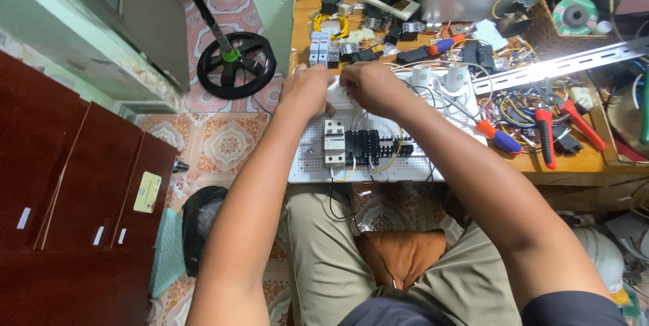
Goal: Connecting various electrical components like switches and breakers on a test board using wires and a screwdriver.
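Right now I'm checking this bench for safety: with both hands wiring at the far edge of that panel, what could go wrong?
1. The panel overhangs the bench edge above the lap; pressing from the left hand and right hand might tip it.
2. The right forearm lies beside the screwdriver and red pliers; a sweep could knock them off.
3. Loose wires nearby could snag the fingers.
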